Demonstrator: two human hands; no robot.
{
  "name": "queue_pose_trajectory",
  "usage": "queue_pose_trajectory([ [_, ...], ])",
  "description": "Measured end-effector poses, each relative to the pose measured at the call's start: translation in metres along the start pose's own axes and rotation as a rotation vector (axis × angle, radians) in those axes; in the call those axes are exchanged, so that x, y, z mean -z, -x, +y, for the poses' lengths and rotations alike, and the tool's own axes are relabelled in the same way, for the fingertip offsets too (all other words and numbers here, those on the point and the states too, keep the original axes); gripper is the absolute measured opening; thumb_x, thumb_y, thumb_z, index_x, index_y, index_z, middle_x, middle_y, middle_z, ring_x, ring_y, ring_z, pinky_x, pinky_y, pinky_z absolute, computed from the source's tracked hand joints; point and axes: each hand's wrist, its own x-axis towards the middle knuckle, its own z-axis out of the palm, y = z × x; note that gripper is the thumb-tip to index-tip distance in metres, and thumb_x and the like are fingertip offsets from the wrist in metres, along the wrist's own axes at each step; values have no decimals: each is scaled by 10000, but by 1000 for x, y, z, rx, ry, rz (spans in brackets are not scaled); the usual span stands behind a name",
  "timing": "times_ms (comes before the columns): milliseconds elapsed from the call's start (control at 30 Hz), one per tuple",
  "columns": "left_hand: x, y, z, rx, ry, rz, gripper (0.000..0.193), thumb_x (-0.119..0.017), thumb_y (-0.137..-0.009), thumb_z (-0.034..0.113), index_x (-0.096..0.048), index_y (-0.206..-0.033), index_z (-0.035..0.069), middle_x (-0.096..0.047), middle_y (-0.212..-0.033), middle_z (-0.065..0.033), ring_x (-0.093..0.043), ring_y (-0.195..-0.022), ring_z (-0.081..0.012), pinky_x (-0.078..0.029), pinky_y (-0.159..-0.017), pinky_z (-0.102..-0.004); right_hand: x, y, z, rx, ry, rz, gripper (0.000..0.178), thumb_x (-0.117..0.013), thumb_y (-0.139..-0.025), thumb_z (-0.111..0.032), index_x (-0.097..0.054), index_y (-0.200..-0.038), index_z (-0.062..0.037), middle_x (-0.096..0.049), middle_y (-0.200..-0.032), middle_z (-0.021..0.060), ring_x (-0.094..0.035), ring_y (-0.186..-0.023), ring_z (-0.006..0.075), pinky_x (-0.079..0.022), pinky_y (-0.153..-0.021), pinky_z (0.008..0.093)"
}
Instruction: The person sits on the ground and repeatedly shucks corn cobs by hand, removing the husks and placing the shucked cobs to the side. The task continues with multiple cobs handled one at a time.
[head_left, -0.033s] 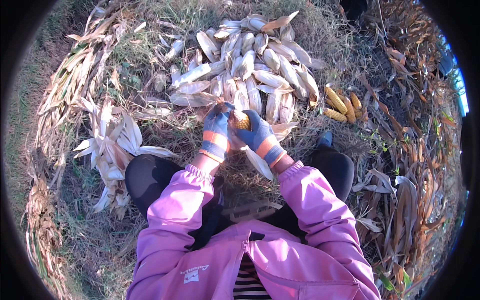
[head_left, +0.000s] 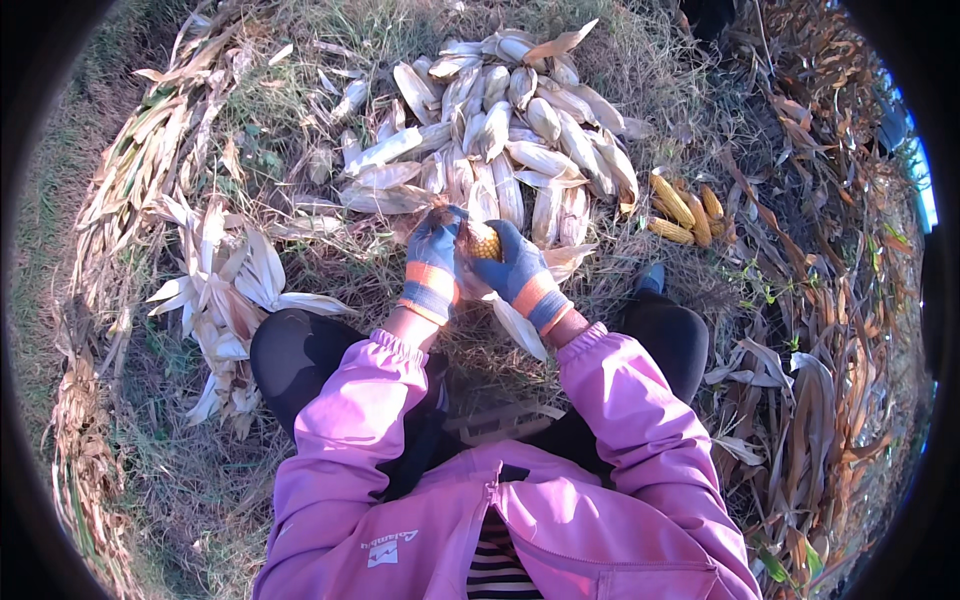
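Both my hands wear blue-grey gloves with orange bands and meet in front of my knees. My right hand [head_left: 517,268] is closed around a partly husked ear of corn [head_left: 486,243], whose yellow kernels show between the hands. Pale husk leaves [head_left: 518,322] hang below it and spread to the right. Close against its left side, my left hand [head_left: 436,243] is closed on brownish corn silk, strands of which stick out past the fingers. The left fingertips are partly hidden.
A heap of unhusked corn ears [head_left: 500,125] lies just beyond my hands. Several bare yellow cobs [head_left: 680,208] sit to the right. Stripped husks [head_left: 225,290] are piled at my left. Dry stalks [head_left: 800,400] line the right side, more stalks [head_left: 130,200] the left.
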Motion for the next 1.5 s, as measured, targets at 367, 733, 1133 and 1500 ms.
queue_pose_trajectory([
  [367,-1,5,2,242,124,14,292,-573,-890,329,-604,-913,40,-610,-833,-61,-588,-725,-169,-485,-656,-301,-2,-1,6,33,-54,86,511,-731,-710,-218,-522,-1118,7,-630,-972,208,-628,-917,281,-484,-788,351],
  [733,44,-35,6,187,186,240,355,-575,-882,417,-593,-923,65,-561,-794,-41,-541,-676,-168,-471,-608,-326,45,-26,29,-201,-843,259,384,-715,-738,-123,-559,-1059,19,-625,-922,73,-606,-795,165,-504,-697,290],
  [1133,113,-66,-69,374,157,411,268,-613,-868,330,-606,-965,80,-604,-841,-33,-581,-727,-168,-491,-634,-327,68,-25,32,-236,-984,405,317,-708,-749,-131,-580,-1010,-5,-629,-905,82,-626,-768,188,-555,-584,327],
  [1500,45,-30,18,41,-99,319,436,-624,-832,398,-576,-1069,35,-602,-941,-58,-548,-794,-177,-459,-720,-328,71,-36,47,-166,-952,575,321,-700,-771,-97,-567,-1050,-9,-630,-929,64,-632,-800,185,-533,-687,317],
])
